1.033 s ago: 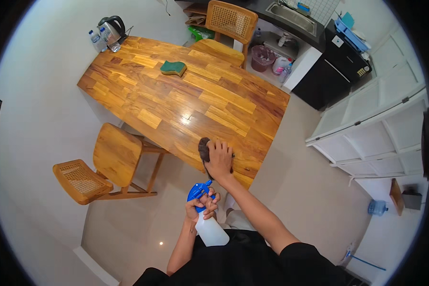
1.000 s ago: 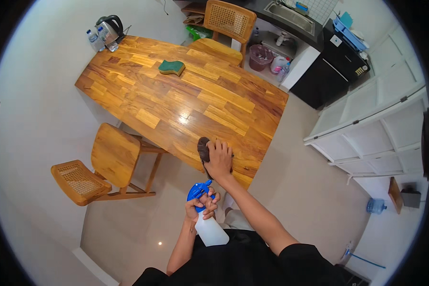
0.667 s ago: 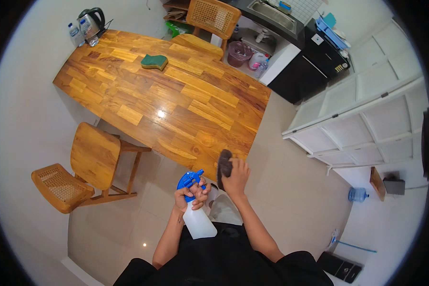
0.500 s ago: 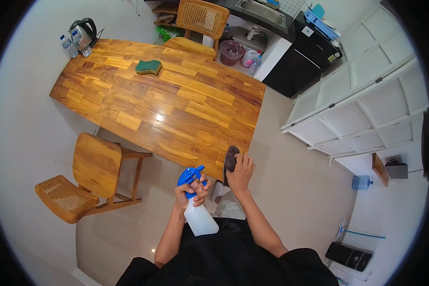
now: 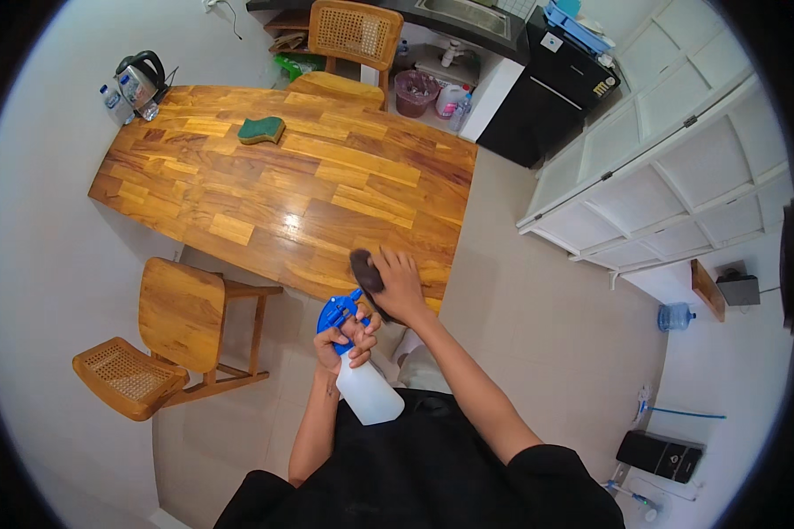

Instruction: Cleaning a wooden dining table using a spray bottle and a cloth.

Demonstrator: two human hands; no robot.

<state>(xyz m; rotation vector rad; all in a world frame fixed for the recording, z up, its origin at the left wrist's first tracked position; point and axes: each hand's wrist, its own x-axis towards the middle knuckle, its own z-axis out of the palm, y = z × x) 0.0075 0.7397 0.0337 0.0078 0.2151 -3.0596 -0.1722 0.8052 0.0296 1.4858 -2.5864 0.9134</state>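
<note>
My left hand (image 5: 351,342) is closed around the neck and trigger of a spray bottle (image 5: 368,394). The bottle has a white body and a blue head, and hangs before my torso at the table's near edge. Under my right hand (image 5: 400,286) is a bunched dark grey cloth (image 5: 365,271), pressed on the near right end of the wooden table (image 5: 326,207). Part of the cloth trails toward the edge, and the palm hides some of it. Farther off on the tabletop lies a green and yellow sponge (image 5: 262,130).
A kettle (image 5: 141,75) and two plastic bottles stand at the table's far left corner. One wooden chair (image 5: 181,313) is at the near left, another (image 5: 353,40) at the far side. A black fridge (image 5: 529,119) and white folding panels (image 5: 653,176) stand to the right.
My right hand has slid the cloth left along the table's near end, from the right corner toward the spray bottle. The left hand keeps its hold, and the view has shifted slightly.
</note>
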